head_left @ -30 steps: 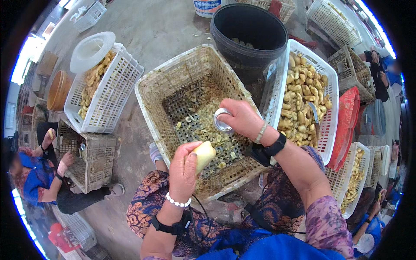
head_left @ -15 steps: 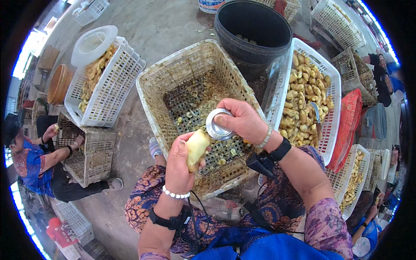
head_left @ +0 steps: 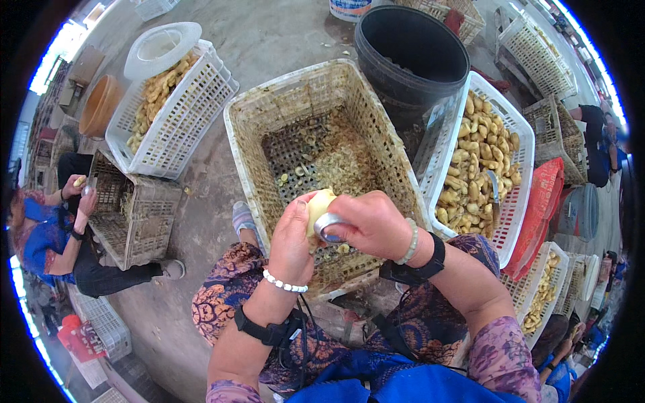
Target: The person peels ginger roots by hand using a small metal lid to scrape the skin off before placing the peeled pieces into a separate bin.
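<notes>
My left hand (head_left: 291, 238) is closed round a pale, peeled piece of ginger (head_left: 318, 203). My right hand (head_left: 379, 227) grips a round, shiny metal scraper (head_left: 328, 226) shaped like a lid or ring, and its edge lies against the side of the ginger. Both hands are above the near part of a dirty, openwork plastic crate (head_left: 376, 144), where peelings and small pale scraps cover part of the bottom. The fingers of my left hand behind the ginger are mostly hidden.
To the right stands a white crate (head_left: 527, 144) full of ginger, a knife (head_left: 495, 188) lying on top. A red mesh sack (head_left: 543, 215) hangs beside it. Beyond is a black bucket (head_left: 376, 57). At left, a co-worker (head_left: 44, 232) sits by a crate (head_left: 154, 215), near another ginger crate (head_left: 185, 111).
The metal scraper has turned edge-on and come against the ginger. Both hands have drawn closer together. The ginger has tilted and is now more covered by my fingers. The view has shifted slightly.
</notes>
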Demonstrator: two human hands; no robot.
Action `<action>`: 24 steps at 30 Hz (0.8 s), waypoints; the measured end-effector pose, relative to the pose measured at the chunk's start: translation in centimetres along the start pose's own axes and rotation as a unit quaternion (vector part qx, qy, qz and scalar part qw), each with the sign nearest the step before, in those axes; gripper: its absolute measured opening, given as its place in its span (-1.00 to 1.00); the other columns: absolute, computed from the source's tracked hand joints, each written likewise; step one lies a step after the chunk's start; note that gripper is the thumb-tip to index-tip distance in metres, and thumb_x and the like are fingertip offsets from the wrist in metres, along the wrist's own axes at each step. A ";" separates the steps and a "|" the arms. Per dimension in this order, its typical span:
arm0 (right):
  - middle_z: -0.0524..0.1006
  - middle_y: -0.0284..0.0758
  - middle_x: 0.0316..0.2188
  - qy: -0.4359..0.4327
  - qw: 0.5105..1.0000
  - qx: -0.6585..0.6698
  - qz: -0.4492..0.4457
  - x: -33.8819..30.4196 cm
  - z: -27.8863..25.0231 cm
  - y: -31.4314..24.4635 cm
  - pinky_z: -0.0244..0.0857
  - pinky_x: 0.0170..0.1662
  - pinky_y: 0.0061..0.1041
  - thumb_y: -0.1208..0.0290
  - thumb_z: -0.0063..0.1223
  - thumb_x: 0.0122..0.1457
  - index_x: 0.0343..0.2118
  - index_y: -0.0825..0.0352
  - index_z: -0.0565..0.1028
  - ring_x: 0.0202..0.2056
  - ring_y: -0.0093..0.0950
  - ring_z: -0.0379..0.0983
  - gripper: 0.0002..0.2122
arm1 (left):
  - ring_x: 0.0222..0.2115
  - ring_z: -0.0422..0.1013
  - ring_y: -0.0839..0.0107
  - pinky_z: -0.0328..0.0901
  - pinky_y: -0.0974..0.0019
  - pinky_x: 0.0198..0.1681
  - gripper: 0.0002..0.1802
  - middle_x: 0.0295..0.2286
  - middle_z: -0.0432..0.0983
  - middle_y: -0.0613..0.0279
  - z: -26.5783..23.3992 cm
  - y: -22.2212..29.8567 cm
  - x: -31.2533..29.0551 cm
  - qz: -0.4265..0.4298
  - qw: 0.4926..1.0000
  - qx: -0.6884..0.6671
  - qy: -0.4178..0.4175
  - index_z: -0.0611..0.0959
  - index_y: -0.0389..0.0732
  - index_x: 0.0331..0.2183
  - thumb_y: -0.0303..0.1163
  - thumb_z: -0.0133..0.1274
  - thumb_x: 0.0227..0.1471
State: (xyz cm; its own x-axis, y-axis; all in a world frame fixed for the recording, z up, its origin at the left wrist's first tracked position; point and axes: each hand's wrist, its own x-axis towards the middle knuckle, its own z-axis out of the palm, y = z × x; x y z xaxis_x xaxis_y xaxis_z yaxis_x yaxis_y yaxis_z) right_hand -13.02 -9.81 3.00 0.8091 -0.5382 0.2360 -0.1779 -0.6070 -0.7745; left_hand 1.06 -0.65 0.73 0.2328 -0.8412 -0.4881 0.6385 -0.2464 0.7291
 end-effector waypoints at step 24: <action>0.45 -0.13 -0.64 0.066 0.988 -0.091 0.107 0.3 -2.0 2.8 0.30 -0.51 -0.25 0.33 0.09 0.05 -0.47 0.29 0.36 -0.55 -0.11 0.43 -0.82 | -0.55 0.34 0.54 0.21 0.49 -0.61 -0.72 -0.47 0.45 0.27 -1.1 -0.3 0.8 -0.075 0.997 0.023 0.016 0.49 -0.23 -0.25 -0.22 -0.19 0.21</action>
State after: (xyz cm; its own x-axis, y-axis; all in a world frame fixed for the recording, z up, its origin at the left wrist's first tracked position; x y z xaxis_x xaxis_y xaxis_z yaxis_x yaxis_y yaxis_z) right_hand -14.35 -12.87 2.02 0.6644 -0.7295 0.1625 -0.4443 -0.5603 -0.6991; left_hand 1.80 -0.71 -0.38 0.1607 -0.7774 -0.6081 0.6334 -0.3912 0.6677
